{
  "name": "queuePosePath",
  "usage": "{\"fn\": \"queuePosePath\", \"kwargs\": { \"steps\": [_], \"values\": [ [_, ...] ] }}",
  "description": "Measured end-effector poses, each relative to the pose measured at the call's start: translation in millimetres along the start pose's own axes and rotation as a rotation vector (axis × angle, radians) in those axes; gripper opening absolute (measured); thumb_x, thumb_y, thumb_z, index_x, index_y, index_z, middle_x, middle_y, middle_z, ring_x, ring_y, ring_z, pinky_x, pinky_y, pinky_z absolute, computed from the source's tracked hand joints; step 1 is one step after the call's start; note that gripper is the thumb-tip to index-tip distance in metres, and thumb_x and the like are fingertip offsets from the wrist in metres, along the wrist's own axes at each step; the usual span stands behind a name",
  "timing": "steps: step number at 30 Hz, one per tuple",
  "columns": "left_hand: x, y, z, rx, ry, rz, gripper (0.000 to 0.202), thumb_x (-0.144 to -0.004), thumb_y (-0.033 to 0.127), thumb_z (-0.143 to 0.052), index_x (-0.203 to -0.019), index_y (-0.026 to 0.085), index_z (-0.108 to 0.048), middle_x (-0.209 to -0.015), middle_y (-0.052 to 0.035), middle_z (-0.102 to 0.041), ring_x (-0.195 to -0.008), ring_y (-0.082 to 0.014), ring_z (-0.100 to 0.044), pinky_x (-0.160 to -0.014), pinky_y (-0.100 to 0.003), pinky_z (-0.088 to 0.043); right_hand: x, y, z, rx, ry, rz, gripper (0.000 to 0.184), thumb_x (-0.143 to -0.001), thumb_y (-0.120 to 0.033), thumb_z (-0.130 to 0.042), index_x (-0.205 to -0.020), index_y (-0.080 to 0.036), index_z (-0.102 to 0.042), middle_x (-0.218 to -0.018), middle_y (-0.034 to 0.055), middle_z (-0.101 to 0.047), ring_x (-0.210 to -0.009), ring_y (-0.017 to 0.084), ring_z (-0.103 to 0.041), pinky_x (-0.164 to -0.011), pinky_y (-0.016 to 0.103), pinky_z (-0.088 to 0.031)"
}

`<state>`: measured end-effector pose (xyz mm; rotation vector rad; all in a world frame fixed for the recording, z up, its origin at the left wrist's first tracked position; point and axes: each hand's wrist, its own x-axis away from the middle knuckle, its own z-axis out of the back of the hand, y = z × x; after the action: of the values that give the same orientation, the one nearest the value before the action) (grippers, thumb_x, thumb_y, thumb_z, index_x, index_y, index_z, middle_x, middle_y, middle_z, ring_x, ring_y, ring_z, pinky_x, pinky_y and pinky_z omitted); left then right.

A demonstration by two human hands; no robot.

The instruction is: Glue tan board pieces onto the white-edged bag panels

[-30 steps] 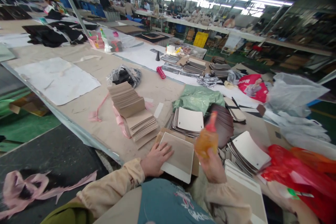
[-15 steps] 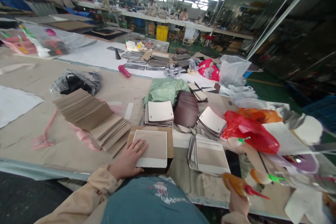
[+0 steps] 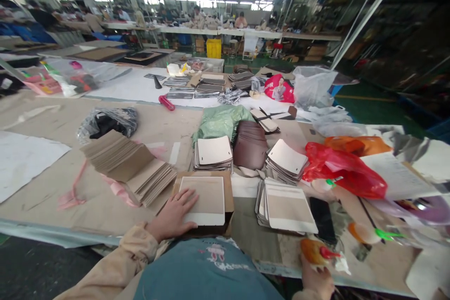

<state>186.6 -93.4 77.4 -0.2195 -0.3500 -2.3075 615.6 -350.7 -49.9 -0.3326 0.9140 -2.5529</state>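
Observation:
My left hand (image 3: 173,213) lies flat, fingers spread, on the near left corner of a beige-faced card panel (image 3: 207,199). That panel rests on a brown cardboard box (image 3: 229,186) at the near table edge. My right hand (image 3: 315,280) is low at the bottom right, closed round an orange squeeze bottle (image 3: 313,253) with a red nozzle that lies tilted on the table. A fanned stack of brown card pieces (image 3: 131,167) sits just left of the box. Another stack of beige-faced panels (image 3: 288,201) lies between my two hands.
Stacks of white-backed panels (image 3: 213,151) (image 3: 286,159), dark brown pieces (image 3: 250,144), a green bag (image 3: 220,121) and red bags (image 3: 342,168) crowd the middle. A black phone (image 3: 322,219) and a second orange bottle (image 3: 365,233) lie right. Pink strips (image 3: 72,192) trail left. People work at far benches.
My right hand brought the orange bottle from upright in front of me down to the table at the right. The view swung right. My left hand stayed on the panel.

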Motion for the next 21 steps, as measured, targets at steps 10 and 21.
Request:
{"fn": "queuePosePath", "kwargs": {
  "steps": [10,21],
  "values": [
    [0.6,-3.0,-2.5,0.081,0.032,0.009,0.079,-0.079,0.065,-0.05,-0.145,0.028,-0.028,-0.153,-0.0084,-0.026,-0.138,-0.0327,-0.023,-0.108,-0.052,-0.025,37.9,-136.3,-96.8,0.137,-0.522,0.412,0.048,-0.085,-0.047,-0.039,-0.109,-0.017,-0.067,-0.11,0.0096,-0.067,-0.101,0.023,-0.062,-0.09,0.031,-0.047],
    [1.8,-1.7,3.0,0.152,0.022,0.025,0.081,-0.076,0.06,-0.057,-0.144,0.027,-0.031,-0.151,-0.0095,-0.029,-0.136,-0.0355,-0.024,-0.107,-0.056,-0.024,-30.3,-227.5,-193.2,0.555,-0.454,0.404,0.032,-0.092,-0.037,-0.052,-0.114,-0.015,-0.055,-0.112,0.0085,-0.058,-0.093,0.019,-0.059,-0.081,0.04,-0.051]
  ]
}}
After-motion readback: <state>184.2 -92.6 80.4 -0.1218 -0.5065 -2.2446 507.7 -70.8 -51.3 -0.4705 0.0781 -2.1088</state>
